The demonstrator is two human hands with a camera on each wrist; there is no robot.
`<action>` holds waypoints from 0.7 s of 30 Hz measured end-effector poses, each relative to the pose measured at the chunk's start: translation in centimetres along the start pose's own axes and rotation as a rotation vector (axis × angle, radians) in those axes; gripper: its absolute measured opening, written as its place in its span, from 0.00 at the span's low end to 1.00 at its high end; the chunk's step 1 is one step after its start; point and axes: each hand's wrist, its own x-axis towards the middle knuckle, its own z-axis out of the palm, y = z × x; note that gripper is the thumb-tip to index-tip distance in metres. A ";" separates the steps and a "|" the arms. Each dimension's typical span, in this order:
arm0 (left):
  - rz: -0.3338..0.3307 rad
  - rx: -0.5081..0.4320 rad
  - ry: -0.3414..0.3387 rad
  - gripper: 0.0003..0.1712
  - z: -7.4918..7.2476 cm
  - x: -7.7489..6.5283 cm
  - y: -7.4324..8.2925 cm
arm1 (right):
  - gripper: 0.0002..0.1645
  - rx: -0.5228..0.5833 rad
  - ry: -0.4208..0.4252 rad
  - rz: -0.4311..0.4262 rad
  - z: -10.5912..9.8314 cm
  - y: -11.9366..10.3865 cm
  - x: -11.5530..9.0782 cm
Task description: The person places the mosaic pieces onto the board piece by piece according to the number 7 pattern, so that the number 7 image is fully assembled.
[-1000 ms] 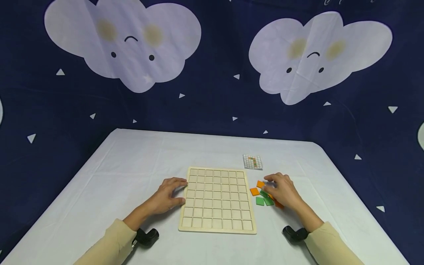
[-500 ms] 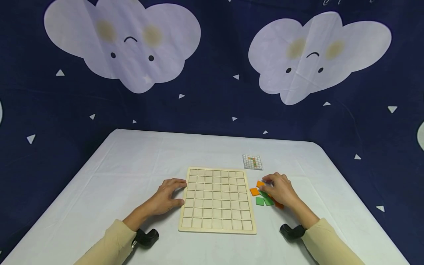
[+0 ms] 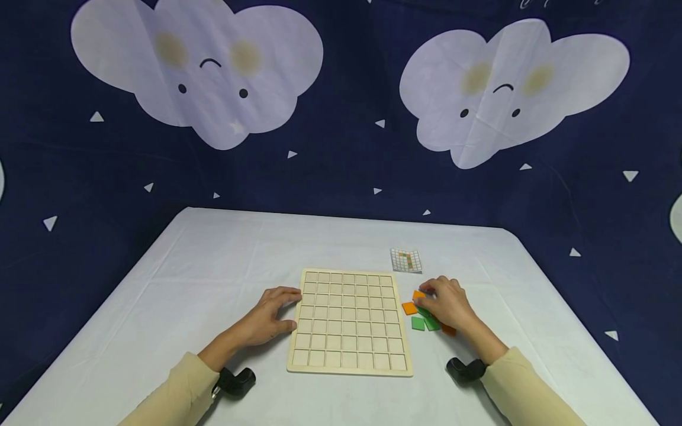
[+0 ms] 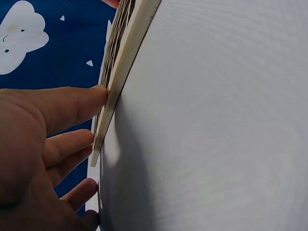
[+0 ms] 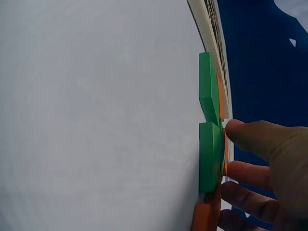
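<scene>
A square wooden board (image 3: 348, 322) with a grid of shallow cells lies flat on the white table. My left hand (image 3: 269, 316) rests at its left edge, thumb and fingertips spread along the rim; the left wrist view shows the thumb (image 4: 77, 103) touching the board's side. Over a small pile of square tiles right of the board is my right hand (image 3: 450, 305). Its thumb and index finger stand apart, on either side of an orange tile (image 3: 418, 294). Green tiles (image 3: 418, 323) and more orange ones (image 3: 409, 308) lie around and partly under this hand.
A small card (image 3: 406, 260) printed with a grid and a few coloured squares lies beyond the board's far right corner. Behind the table hangs a dark blue cloth (image 3: 341, 165) with clouds and triangles. Black wrist mounts (image 3: 237, 381) stick out from both forearms.
My right hand has shifted slightly left over the tiles, thumb and index finger coming to the farthest orange tile. My left hand stays at the board's edge.
</scene>
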 end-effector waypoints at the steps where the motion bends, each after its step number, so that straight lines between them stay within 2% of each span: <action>1: 0.001 0.001 -0.002 0.30 0.0 0.0 0.0 | 0.24 -0.003 0.002 0.000 0.0 0.0 0.0; 9: 0.000 0.019 -0.004 0.30 0.1 0.0 -0.2 | 0.23 -0.025 0.019 -0.011 0.2 0.0 0.2; 21: 0.002 0.035 -0.018 0.30 0.0 0.0 -0.1 | 0.22 -0.037 0.002 0.019 0.1 0.1 0.0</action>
